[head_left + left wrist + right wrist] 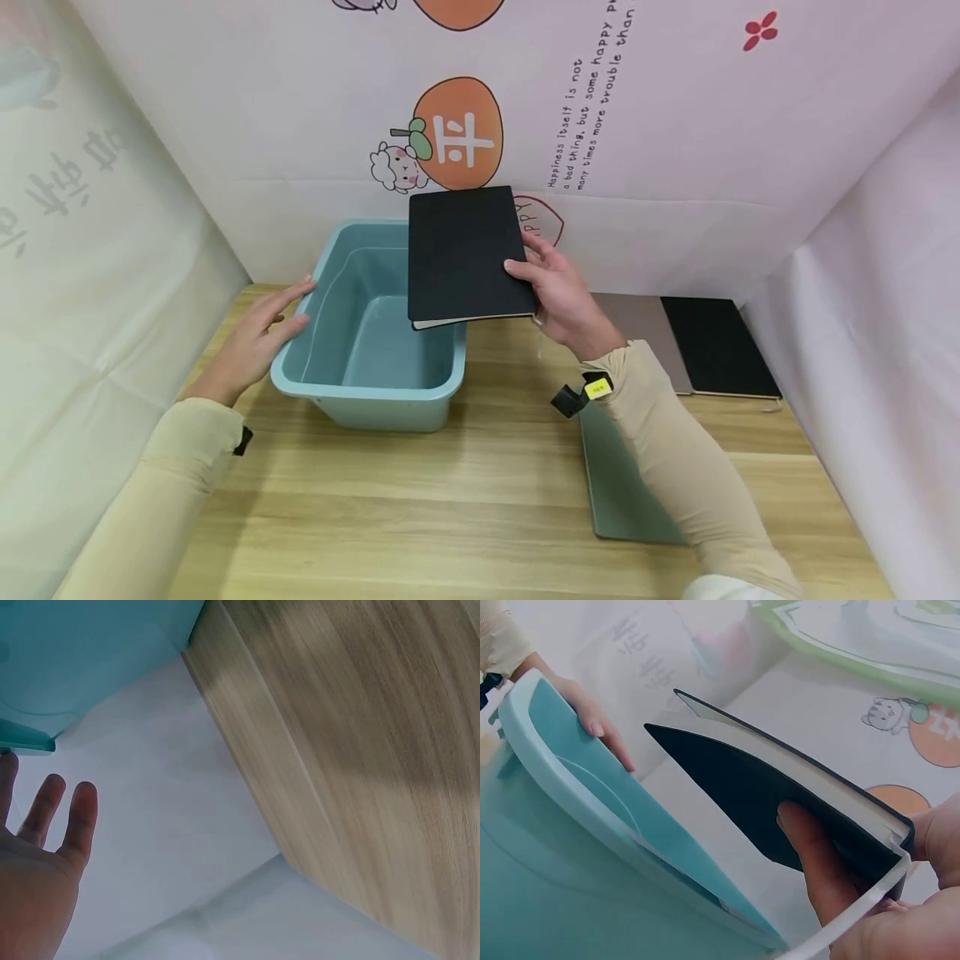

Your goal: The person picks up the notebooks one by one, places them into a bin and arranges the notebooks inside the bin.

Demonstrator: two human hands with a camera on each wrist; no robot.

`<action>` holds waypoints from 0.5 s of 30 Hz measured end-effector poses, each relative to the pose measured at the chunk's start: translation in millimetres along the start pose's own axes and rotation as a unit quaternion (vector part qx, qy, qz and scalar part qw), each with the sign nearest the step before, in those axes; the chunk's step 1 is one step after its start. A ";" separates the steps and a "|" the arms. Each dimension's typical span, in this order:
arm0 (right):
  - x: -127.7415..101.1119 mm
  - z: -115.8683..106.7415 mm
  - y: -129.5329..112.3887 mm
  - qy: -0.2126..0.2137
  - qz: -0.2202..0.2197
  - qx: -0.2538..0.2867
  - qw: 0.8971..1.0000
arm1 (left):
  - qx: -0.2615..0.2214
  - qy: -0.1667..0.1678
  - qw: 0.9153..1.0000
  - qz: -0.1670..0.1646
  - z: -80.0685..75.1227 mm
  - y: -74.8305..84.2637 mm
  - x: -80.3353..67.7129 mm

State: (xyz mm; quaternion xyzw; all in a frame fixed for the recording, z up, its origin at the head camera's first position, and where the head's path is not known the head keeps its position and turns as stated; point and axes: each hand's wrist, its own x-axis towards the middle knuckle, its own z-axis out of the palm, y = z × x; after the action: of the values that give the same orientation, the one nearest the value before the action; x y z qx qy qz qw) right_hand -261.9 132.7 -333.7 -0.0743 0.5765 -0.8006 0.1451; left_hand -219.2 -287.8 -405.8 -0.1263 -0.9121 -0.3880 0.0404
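In the head view a black notebook point(468, 254) is held up over the right part of a blue-green plastic bin point(367, 391). My right hand point(564, 298) grips its right edge, thumb on the upper cover and fingers underneath. The right wrist view shows the notebook point(720, 776) from its page edge, with the far end of the covers slightly parted. At the bin's left rim, my left hand point(251, 343) rests with fairly straight fingers; the left wrist view shows several fingers of this hand point(37, 881) extended by the rim. The visible bin floor is bare.
On the wooden table point(450, 517) at the back right lie a grey-brown notebook point(637, 333) and another black notebook point(720, 346), side by side. A green notebook point(630, 487) lies partly under my right forearm. White printed cloth walls point(675, 150) stand behind and on both sides.
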 end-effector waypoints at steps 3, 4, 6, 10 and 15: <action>2.8 8.8 3.3 0.006 0.004 0.006 1.000 | 0.001 -0.002 1.000 0.005 0.7 1.1 1.7; 4.1 12.0 4.6 0.008 0.006 0.008 1.000 | -0.001 -0.002 1.000 0.007 0.9 1.2 2.0; 6.7 18.3 7.3 0.013 0.010 0.010 1.000 | -0.002 -0.001 1.000 0.008 1.1 1.4 2.2; 12.9 29.8 12.4 0.022 0.014 0.015 1.000 | -0.004 0.002 1.000 0.007 0.6 1.2 1.6; 18.8 39.5 15.7 0.039 0.021 0.020 0.999 | 0.002 0.002 1.000 0.004 -0.4 1.0 1.2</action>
State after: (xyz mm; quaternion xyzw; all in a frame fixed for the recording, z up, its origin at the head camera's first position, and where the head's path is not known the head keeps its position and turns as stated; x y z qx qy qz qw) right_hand -266.1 86.5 -336.6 -0.0280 0.5670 -0.8111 0.1410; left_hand -220.1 -287.2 -404.6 -0.1288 -0.9124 -0.3861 0.0435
